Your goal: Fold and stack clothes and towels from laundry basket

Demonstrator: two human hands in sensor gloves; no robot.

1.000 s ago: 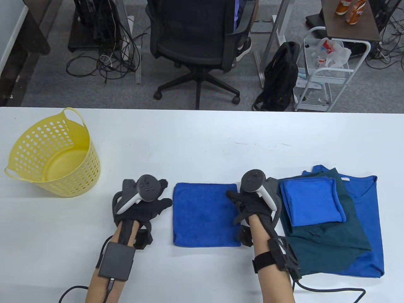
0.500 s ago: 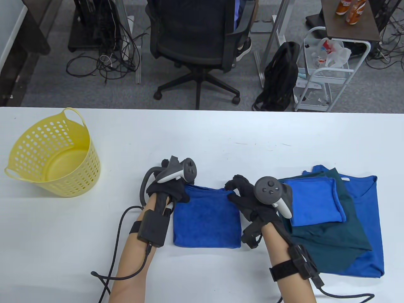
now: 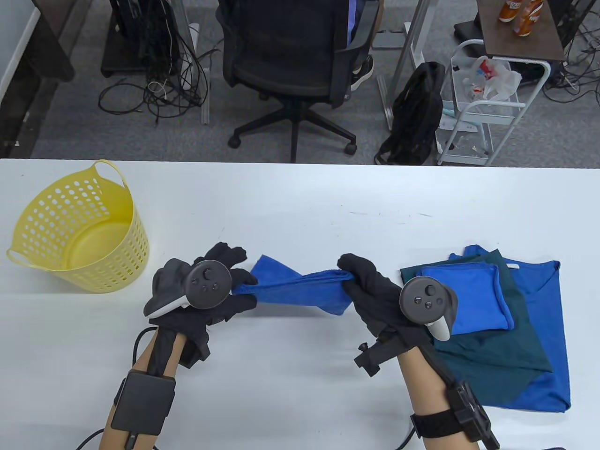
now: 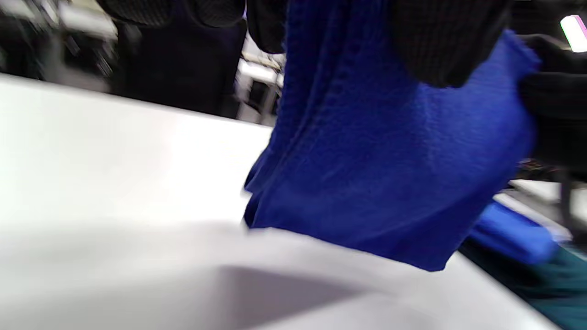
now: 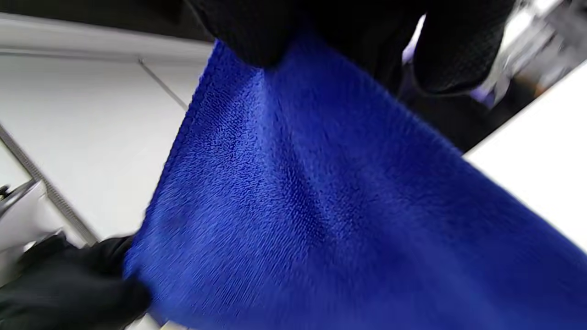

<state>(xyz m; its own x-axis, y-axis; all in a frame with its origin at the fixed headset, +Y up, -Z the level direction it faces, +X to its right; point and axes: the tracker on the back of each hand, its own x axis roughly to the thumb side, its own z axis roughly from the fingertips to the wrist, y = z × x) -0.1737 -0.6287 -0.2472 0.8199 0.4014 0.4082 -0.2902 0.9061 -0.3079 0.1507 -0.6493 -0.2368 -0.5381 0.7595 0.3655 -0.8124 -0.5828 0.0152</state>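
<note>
Both the left hand [image 3: 206,293] and the right hand [image 3: 375,295] pinch the top corners of a folded blue towel [image 3: 300,288], hanging it above the bench [image 3: 290,211], probably to carry it onto the stack [image 3: 487,328] just right of it.

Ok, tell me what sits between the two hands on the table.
In the table view, only the blue towel spans from left hand to right hand; both grip it, lifted, with bare table around.

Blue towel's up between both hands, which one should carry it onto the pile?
Right, probably. The right hand pinches the blue towel right beside the stack, while the left hand grips the far end, nearer the yellow basket.
</note>
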